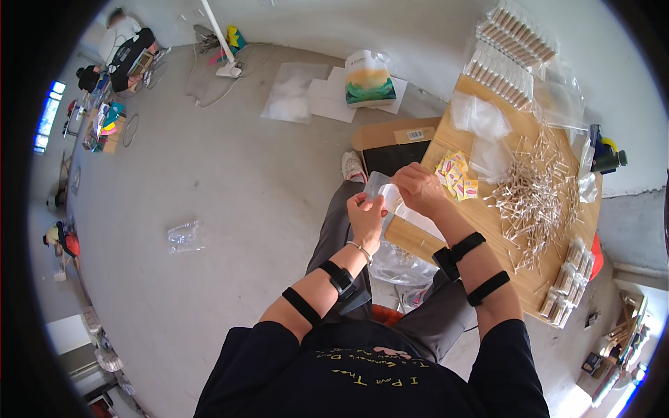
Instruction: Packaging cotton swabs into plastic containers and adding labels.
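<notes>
In front of my lap, above the near left corner of the wooden table point(411, 239), a small clear plastic bag point(377, 182) is between my hands. My left hand point(366, 217) pinches its lower left side between thumb and fingers. At its right edge, my right hand point(420, 189) is closed with bent fingers; its fingertips are partly hidden. Small yellow-and-white cards point(456, 177) lie just right of my right hand. Beyond them are flat clear bags point(481, 117) and a large loose heap of cotton swabs point(533, 198).
Packed swab bundles point(498, 75) stand at the table's far end, with more packs point(568, 282) at its near right. An open cardboard box point(376, 136) sits beside the table. A printed bag point(369, 80) and a plastic wrapper point(186, 237) lie on the floor. Another person point(125, 42) sits far left.
</notes>
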Demonstrator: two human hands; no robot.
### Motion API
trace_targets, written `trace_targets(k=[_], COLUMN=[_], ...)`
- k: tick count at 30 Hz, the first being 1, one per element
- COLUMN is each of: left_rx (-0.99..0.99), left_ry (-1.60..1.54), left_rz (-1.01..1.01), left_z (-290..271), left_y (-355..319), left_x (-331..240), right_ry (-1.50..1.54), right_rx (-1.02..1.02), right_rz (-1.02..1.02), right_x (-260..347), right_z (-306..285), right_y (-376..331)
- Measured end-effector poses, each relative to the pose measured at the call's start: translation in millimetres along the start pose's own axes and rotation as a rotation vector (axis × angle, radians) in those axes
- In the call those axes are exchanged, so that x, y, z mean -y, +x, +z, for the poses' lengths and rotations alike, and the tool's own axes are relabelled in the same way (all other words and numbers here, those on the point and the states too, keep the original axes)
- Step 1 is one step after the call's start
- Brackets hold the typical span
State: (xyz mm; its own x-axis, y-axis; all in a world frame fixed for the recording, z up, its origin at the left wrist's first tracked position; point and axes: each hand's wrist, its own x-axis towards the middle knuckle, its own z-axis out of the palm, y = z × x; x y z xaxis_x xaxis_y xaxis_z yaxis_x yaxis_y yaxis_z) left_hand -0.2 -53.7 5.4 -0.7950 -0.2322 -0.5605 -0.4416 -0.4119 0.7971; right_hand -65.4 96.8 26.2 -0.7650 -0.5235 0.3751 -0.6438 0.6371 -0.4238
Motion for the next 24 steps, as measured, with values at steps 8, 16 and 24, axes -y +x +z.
trace_targets(k=[8,16,24], left_rx=[0.012,0.084,-0.081], left_ry=[0.068,0.229,0.693], left_rz=[0.038,0.044,0.469], left_z=[7,19,-7], left_y=[-14,-28,-13], left_x=[-7,9,20], right_ry=[0.118,0.041,-0.051], right_rx=[-0.081,-0.07,-0.368], right_rz=[0.535,0.548,0.576], right_x=[21,19,40], right_z=[18,7,-5], right_y=[2,-26,-52])
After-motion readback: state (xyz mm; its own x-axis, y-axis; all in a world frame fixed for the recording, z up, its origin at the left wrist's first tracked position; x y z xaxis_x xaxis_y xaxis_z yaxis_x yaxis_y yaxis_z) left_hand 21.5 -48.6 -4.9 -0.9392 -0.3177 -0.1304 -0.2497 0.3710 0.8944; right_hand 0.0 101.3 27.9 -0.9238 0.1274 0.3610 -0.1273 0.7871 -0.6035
